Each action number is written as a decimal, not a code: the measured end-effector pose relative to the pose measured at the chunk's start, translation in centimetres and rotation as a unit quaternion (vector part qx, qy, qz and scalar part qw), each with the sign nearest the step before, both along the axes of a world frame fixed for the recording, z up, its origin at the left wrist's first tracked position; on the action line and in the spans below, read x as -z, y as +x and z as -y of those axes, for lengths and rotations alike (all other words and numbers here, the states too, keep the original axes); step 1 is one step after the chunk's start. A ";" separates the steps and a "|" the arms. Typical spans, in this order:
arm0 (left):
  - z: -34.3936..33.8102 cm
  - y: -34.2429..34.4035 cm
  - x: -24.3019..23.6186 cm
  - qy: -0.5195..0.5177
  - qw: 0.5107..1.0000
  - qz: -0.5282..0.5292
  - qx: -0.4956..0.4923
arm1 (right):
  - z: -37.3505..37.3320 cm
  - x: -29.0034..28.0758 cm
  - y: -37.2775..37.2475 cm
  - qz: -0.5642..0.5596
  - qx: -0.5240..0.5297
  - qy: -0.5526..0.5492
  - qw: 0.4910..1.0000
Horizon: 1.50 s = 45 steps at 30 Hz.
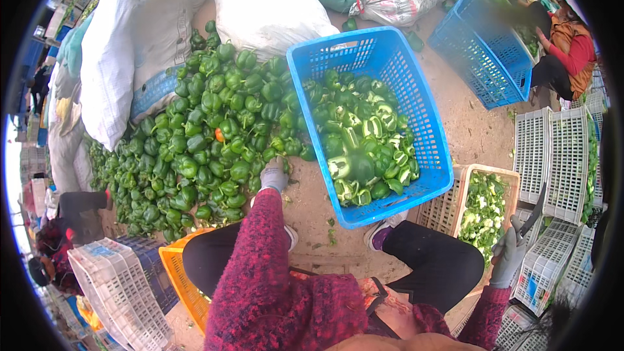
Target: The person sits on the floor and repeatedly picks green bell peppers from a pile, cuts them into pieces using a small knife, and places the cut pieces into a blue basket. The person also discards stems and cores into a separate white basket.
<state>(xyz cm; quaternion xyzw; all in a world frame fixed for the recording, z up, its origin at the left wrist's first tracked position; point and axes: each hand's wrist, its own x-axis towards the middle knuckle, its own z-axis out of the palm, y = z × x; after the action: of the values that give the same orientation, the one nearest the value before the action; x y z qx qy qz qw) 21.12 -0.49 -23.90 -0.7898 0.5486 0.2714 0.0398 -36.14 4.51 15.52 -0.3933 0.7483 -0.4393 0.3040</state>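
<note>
My gray-gloved left hand (273, 175) is at the lower right edge of a heap of whole green peppers (195, 130), its fingers curled on a pepper that they partly cover. One red-orange pepper (220, 135) lies among the green ones. In front of me a blue plastic crate (434, 156) holds halved and cut green peppers (370, 130). My gloved right hand (508, 260), low at the right, grips a knife (532, 221) with its blade pointing up. Beside it a pale crate (510, 179) holds pepper cores and stems (482, 211).
Large sacks (270, 10) line the back. Another blue crate (474, 52) stands upper right beside a seated person (572, 58); another person (58, 234) is at left. An orange crate (179, 266) sits by my left leg. White crates (533, 156) are stacked at right, others (110, 286) lower left.
</note>
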 end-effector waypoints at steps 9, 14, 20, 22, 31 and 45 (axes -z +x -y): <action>3.1 -3.2 -15.3 -0.418 0.852 -0.205 -0.242 | 7.6 0.5 15.5 0.198 -0.293 0.097 0.930; 2.2 -10.5 -31.1 -0.398 0.808 -0.431 -0.053 | 7.9 2.9 23.0 0.227 -0.415 0.005 0.881; -2.1 -15.3 -34.5 -0.398 0.815 -0.372 0.199 | 4.2 1.9 23.4 0.267 -0.392 -0.026 0.880; -2.3 -16.2 -33.6 -0.336 0.801 -0.490 0.080 | 3.9 2.2 22.9 0.334 -0.357 -0.001 0.872; -0.3 -17.1 -33.5 -0.078 0.796 -0.597 -0.064 | 6.9 5.6 22.5 0.119 -0.379 -0.048 0.916; 2.1 -17.9 -32.9 -0.140 0.702 -0.695 -0.066 | 4.7 4.7 19.7 0.121 -0.400 0.124 0.900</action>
<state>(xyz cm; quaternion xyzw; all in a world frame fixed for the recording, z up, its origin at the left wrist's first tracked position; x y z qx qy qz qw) 3.26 -2.61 8.97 -0.4078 0.3988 0.6651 -0.4819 -16.45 -0.20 10.80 -0.5622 0.5337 -0.2285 0.5889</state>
